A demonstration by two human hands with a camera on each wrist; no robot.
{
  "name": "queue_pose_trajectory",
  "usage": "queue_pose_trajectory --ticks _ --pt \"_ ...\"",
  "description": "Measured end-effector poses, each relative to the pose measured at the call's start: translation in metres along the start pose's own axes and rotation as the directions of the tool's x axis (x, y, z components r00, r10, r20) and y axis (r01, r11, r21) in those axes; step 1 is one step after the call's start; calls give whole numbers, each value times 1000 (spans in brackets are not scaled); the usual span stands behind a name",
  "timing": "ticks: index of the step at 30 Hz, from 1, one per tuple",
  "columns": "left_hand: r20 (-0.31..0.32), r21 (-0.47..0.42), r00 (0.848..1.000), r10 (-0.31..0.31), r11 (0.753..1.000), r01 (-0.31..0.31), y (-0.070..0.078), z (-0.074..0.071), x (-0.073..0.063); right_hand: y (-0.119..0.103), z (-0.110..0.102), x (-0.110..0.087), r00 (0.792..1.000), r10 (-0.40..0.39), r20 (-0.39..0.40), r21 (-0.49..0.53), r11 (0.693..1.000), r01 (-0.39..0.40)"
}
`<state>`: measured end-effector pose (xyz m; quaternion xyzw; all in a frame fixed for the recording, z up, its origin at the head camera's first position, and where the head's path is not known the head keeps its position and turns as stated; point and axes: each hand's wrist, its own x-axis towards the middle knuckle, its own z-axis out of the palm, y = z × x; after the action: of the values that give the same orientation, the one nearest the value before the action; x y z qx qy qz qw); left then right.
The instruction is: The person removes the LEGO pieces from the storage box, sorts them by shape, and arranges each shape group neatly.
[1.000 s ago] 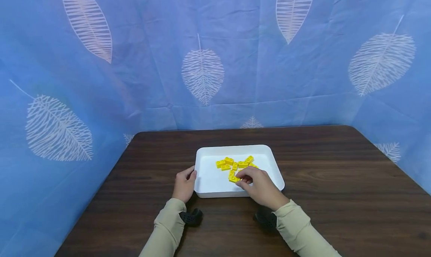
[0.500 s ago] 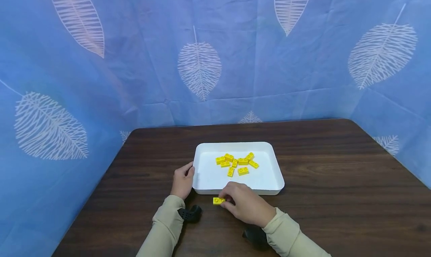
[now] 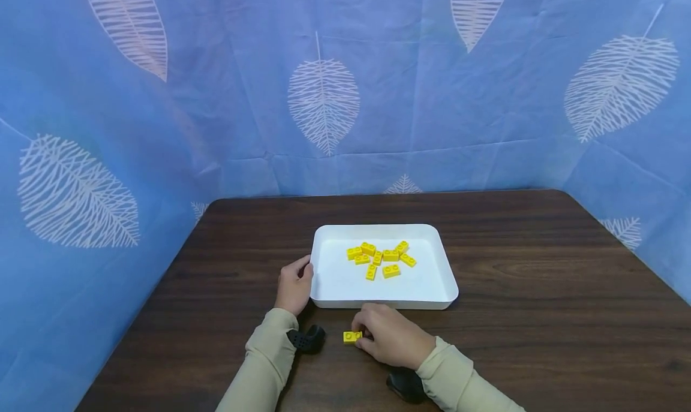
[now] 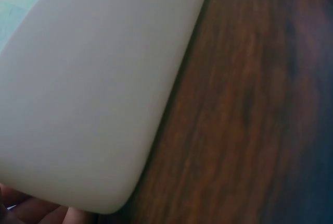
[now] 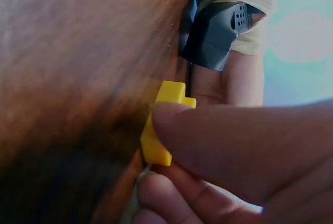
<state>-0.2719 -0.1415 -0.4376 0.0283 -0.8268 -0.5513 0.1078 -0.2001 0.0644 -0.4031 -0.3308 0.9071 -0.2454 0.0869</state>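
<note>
My right hand pinches one end of a yellow two-stud toy brick between thumb and fingers, low over the table in front of the tray. In the right wrist view, the thumb covers the middle of this brick. A shallow white tray stands just beyond. Against the outside of its left wall rests my left hand, thumb and forefinger apart. The left wrist view shows some of its fingers by the tray's end, partly hidden. Several more yellow bricks lie loosely spread inside the tray.
The dark wood-grain table reaches back to a blue cloth printed with white leaves. Each wrist wears a black device, the left one in front of the tray's near left corner.
My right hand has moved from inside the tray to the table in front of it, carrying one yellow brick. The left hand keeps its place by the tray. The head view has shifted slightly.
</note>
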Motion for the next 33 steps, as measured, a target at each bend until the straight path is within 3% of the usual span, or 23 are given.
queue_pose_trajectory --ticks 7,14,17,25,33 --pt "11 -2 1000 -14 1000 14 1 0 1 -4 -16 -4 1000 18 -18 34 999 -18" --pt "2 16 1000 -29 999 29 2 1 0 15 -51 -2 979 26 -202 -27 999 -32" --pt "6 15 1000 -23 1000 23 1 0 0 29 -68 7 975 54 -215 -61 996 -68" --pt "20 29 999 -28 999 27 -1 -5 1 54 -83 51 994 99 -50 -42 994 -101" --pt "32 11 999 -28 1000 27 -3 -2 5 57 -83 84 987 141 77 -129 983 -131"
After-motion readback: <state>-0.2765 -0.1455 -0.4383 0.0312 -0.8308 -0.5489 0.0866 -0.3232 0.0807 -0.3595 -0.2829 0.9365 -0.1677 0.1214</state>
